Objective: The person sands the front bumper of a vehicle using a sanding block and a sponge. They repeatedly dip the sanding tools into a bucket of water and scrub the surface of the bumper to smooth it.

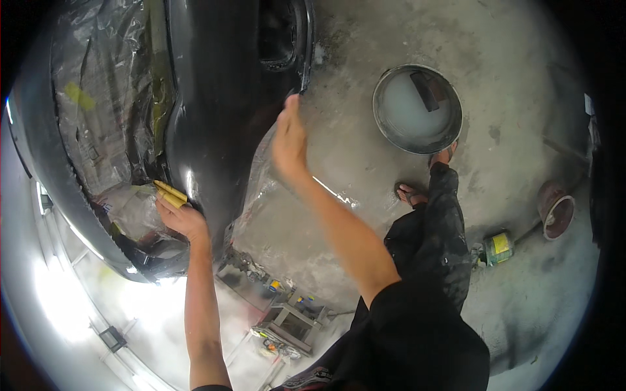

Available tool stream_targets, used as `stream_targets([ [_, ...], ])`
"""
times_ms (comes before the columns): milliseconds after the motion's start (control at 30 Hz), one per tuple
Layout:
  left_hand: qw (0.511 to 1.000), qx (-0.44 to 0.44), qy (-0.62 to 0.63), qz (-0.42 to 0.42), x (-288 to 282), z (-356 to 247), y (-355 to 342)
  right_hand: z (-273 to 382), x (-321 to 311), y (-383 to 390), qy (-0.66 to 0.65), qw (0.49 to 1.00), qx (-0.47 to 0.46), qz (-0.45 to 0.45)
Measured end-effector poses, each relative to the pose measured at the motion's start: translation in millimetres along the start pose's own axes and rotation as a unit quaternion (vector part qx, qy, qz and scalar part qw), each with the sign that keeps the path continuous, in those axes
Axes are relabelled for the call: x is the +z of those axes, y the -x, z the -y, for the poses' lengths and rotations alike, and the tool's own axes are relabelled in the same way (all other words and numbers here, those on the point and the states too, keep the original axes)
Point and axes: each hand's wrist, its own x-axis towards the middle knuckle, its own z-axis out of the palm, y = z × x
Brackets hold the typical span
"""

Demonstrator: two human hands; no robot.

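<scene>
My left hand (pixel 183 220) grips a folded yellow sheet (pixel 172 194), which looks like sandpaper. It rests at the edge between the dark car body panel (pixel 215 124) and the clear plastic film (pixel 134 212) covering the car's window area. My right hand (pixel 289 140) is beside the panel's right edge, with its fingers stretched out and nothing visible in it. The motion blurs it slightly, and whether it touches the panel I cannot tell.
A round bucket (pixel 385 124) of cloudy water, with a dark flat rectangular piece (pixel 425 91) in it, stands on the concrete floor by my feet. Right of my legs are a jar with a yellow label (pixel 499 249) and a reddish bucket (pixel 555 212). A cart (pixel 287 326) stands behind.
</scene>
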Motion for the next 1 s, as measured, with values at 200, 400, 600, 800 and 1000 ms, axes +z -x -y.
stream_targets([
  [200, 0.997, 0.069, 0.037, -0.019, -2, 12, -3, 7, -6, -40, -0.001, 1.0, -0.02, 0.017],
  [400, 0.997, 0.065, 0.026, -0.02, -4, 2, 2, 55, 23, 23, 0.057, 0.985, -0.161, -0.023],
  [600, 0.987, 0.155, -0.037, -0.034, 9, 14, -6, 36, 2, -68, 0.068, 0.997, 0.024, 0.001],
  [800, 0.989, 0.146, -0.024, -0.027, 1, 27, -8, 25, -1, -57, 0.024, 0.998, -0.056, 0.01],
  [1000, 0.999, 0.012, 0.046, -0.022, -4, 10, 0, 34, -1, -21, 0.083, 0.989, -0.115, 0.039],
])
